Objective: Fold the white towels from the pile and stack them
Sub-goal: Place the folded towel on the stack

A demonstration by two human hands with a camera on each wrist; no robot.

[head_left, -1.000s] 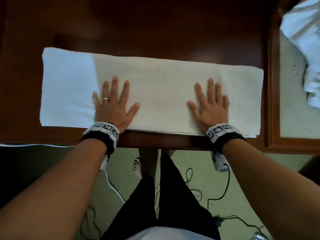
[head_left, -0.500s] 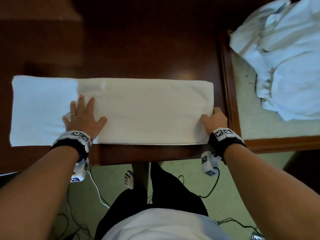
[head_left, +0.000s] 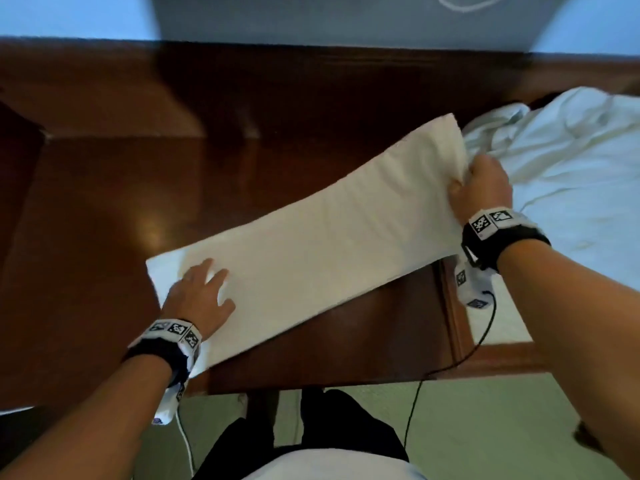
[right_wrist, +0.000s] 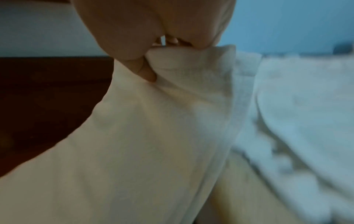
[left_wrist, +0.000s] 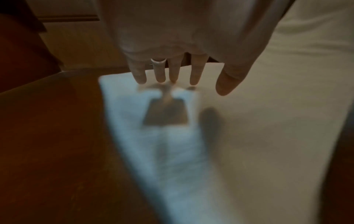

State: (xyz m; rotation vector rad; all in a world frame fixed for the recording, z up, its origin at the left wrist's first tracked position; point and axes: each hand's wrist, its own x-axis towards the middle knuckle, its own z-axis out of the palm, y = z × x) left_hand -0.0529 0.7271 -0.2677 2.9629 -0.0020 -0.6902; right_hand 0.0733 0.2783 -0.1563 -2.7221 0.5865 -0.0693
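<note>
A long folded white towel (head_left: 322,233) stretches slantwise across the dark wooden table (head_left: 104,209). My right hand (head_left: 479,183) grips the towel's right end and holds it raised off the table; in the right wrist view the thumb and fingers pinch the bunched edge of the towel (right_wrist: 172,121). My left hand (head_left: 204,292) lies flat with straight fingers (left_wrist: 159,72) on the towel's left end (left_wrist: 172,144), pressing it onto the table. A pile of crumpled white towels (head_left: 568,168) lies to the right, behind my right hand.
The table's front edge (head_left: 311,386) runs just below the towel. A lower surface with a wooden rim (head_left: 457,327) adjoins on the right and carries the pile. A blue wall (head_left: 69,15) backs the table. Cables (head_left: 415,410) hang over a green floor.
My right hand has gripped the towel's right end and lifted it up off the table. My left hand has slid toward the left end and stays flat. The head view has tilted upward.
</note>
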